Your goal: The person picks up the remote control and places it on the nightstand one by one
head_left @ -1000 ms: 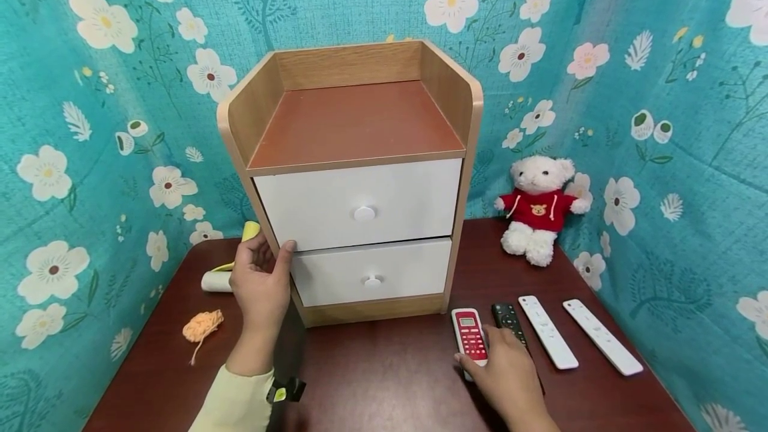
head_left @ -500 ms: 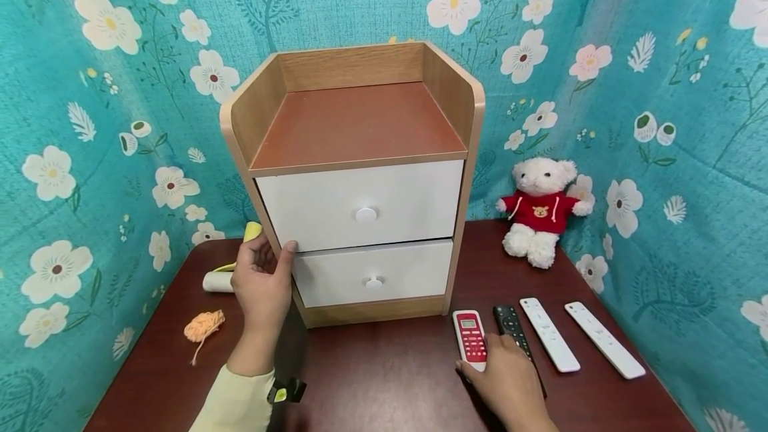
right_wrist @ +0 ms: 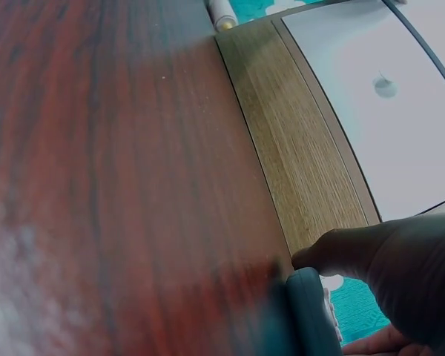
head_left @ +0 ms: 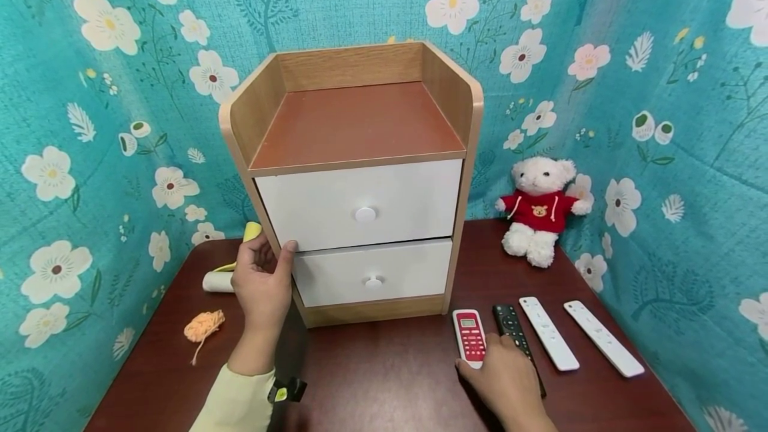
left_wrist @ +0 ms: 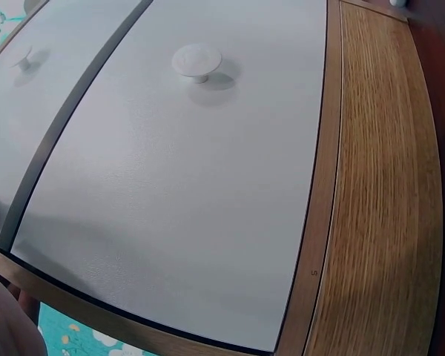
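The head view is lit brightly and evenly, with a sheen thrown back by the table (head_left: 372,369). In the left wrist view, a soft shadow is cast by the drawer knob (left_wrist: 196,59) and straight edges are bowed. In the right wrist view, the drawer front (right_wrist: 400,148) is nearly bleached, the right hand (right_wrist: 415,278) is darkened, and the table is hazed by glare.

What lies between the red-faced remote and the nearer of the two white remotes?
Between the red-faced remote and the nearer white remote lies a black remote, partly hidden by the right hand, as the head view shows.
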A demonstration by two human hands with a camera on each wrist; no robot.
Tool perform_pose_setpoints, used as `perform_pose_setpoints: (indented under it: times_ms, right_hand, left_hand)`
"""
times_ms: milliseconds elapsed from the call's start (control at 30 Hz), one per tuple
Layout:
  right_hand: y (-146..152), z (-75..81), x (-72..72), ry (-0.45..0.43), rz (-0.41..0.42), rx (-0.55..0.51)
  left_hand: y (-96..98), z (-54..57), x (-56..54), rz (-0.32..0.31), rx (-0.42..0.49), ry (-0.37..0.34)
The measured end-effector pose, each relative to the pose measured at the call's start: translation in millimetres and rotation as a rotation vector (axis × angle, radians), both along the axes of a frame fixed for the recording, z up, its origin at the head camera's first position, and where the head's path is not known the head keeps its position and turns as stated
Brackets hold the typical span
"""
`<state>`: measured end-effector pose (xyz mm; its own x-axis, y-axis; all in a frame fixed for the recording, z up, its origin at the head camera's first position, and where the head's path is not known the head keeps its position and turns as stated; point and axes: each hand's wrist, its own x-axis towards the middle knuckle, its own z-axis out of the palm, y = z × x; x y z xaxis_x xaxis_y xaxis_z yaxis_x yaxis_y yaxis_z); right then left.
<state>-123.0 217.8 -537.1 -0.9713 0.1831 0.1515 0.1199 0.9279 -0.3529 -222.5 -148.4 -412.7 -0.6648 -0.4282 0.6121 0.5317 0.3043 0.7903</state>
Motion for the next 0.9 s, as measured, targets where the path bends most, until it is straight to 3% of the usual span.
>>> perform_pose_setpoints:
  times_ms: [300, 467, 600, 733, 900]
  right_hand:
    - [1.2, 3.3, 0.1, 0.063, -0.027, -0.024]
    - [7.1, 12.4, 2.3, 0.083, -0.084, -0.083]
    - [8.6, 29.7, 7.9, 0.167, -0.129, -0.144]
    - [5.3, 53.0, 14.4, 0.33, -0.157, -0.201]
    - [-2.2, 94.4, 22.6, 0.453, -0.181, -0.365]
  left_hand:
    - [-1.9, -1.0, -1.3, 0.005, 0.01, -0.003]
    - [-1.7, -1.0, -1.6, 0.022, -0.009, -0.022]
    - [-2.7, -2.2, -2.2, 0.029, -0.021, -0.037]
    - [-3.5, -2.6, -2.0, 0.022, -0.006, -0.04]
    - [-4.0, -1.2, -1.4, 0.018, -0.002, -0.048]
